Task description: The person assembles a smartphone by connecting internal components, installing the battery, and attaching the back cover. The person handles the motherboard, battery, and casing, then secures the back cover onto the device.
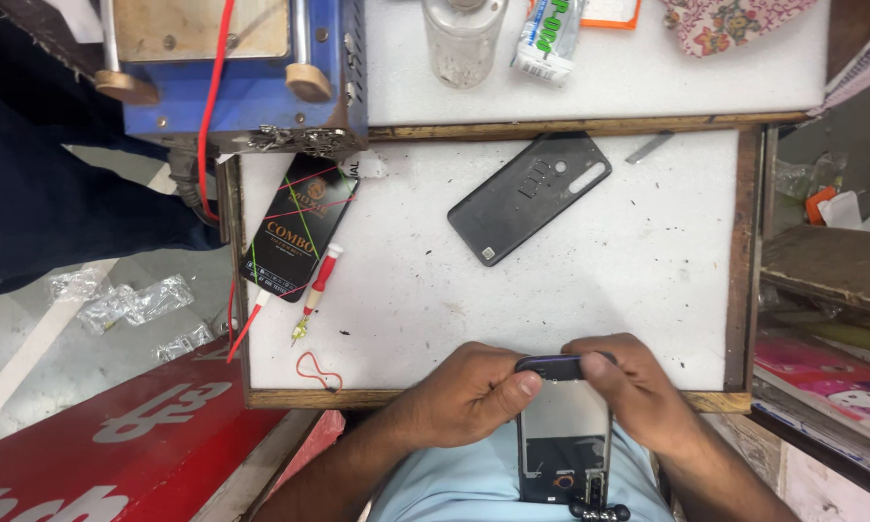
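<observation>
I hold an opened smartphone [562,435] upright over my lap at the near edge of the white work board [589,280]. My left hand [473,391] grips its top left corner with the thumb against the dark top edge. My right hand [633,387] pinches the top right corner. The phone's inner side faces me, with a pale panel above and dark parts below. A dark grey back cover [529,198] lies face down on the board, apart from both hands.
A red-and-white screwdriver [317,290] and a black flat package [298,224] lie at the board's left. A red rubber band [317,370] sits near the front edge. A blue machine [242,68], a glass jar [462,39] and a sachet [548,41] stand behind.
</observation>
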